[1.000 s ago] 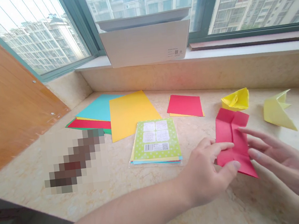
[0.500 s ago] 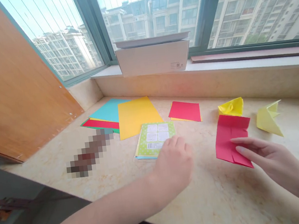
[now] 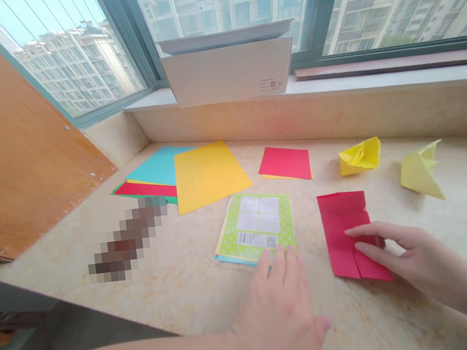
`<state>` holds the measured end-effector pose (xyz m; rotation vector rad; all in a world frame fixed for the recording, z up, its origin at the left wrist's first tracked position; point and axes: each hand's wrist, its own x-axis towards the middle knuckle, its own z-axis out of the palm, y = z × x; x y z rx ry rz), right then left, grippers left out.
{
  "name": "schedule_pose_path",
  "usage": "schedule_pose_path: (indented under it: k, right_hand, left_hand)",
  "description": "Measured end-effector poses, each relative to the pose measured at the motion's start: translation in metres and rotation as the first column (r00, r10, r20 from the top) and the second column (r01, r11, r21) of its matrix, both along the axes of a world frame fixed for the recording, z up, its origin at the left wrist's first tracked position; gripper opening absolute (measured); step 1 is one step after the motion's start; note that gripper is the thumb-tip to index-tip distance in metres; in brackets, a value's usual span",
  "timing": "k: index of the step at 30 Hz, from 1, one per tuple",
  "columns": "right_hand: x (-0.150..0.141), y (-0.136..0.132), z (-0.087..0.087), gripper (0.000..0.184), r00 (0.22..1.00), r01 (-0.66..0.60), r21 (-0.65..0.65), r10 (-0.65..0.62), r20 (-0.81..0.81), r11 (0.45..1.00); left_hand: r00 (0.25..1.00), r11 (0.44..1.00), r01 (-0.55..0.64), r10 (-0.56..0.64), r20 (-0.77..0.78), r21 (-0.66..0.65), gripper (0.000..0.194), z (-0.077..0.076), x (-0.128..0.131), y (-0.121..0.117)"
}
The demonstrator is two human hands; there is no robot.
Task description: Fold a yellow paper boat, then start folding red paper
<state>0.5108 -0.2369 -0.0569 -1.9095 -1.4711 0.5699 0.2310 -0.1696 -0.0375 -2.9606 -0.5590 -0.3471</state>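
Observation:
A folded red paper (image 3: 343, 230) with creases lies near the middle right of the counter. My right hand (image 3: 411, 256) pinches its right side between thumb and fingers. Left of it, my left hand (image 3: 276, 305) is palm down, open, its fingertips reaching the lower edge of a green dotted paper packet (image 3: 260, 222). The packet has white panels and a barcode, with coloured sheets showing beneath. Whether the left fingertips press on the packet or on the counter I cannot tell.
Folded yellow (image 3: 360, 158) and pale yellow paper shapes (image 3: 419, 173) stand at the right. Farther back lie a red square sheet (image 3: 285, 163), an orange-yellow sheet (image 3: 208, 178) and a blue sheet (image 3: 154, 167). A blurred-out item (image 3: 127, 243) lies left. A white box (image 3: 230, 71) stands on the sill.
My left hand has moved down toward me and flattened, at the packet's lower edge. The red paper in my right hand has come down and slightly left. The camera view has shifted.

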Motion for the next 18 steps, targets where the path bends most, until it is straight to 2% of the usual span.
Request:
schedule_pose_path:
  k: [2,4,7,11,15,17,18]
  right_hand:
    - [-0.002,0.0,0.0,0.03,1.0,-0.025,0.025,0.025,0.004,0.999]
    - [-0.001,0.0,-0.002,0.029,0.999,-0.046,0.046,0.045,0.03,0.998]
    - [0.004,0.001,-0.01,0.031,0.99,-0.061,0.05,0.054,0.131,0.997]
    - [0.007,0.003,-0.016,0.039,0.936,-0.063,0.118,0.018,0.35,0.991]
    - [0.009,0.001,-0.009,0.039,0.804,-0.096,0.24,-0.067,0.59,0.966]
    - [0.012,-0.002,-0.003,0.033,0.782,-0.148,0.235,-0.032,0.622,0.961]
    - [0.012,-0.003,-0.001,0.029,0.798,-0.186,0.218,0.017,0.602,0.958]
  left_hand:
    - [0.984,0.985,0.165,-0.168,0.066,0.055,0.064,0.001,0.014,-0.002]
    - [0.934,0.939,0.319,-0.334,0.126,0.127,0.053,0.002,0.029,0.003]
    - [0.886,0.888,0.449,-0.457,0.075,0.1,0.027,0.006,0.048,0.018]
    - [0.899,0.902,0.431,-0.428,0.091,-0.014,0.038,0.003,0.058,0.038]
    - [0.911,0.898,0.409,-0.391,0.136,-0.162,0.048,-0.005,0.058,0.044]
    - [0.905,0.887,0.422,-0.4,0.141,-0.19,0.048,-0.008,0.058,0.044]
    - [0.901,0.883,0.431,-0.409,0.145,-0.187,0.048,-0.009,0.057,0.044]
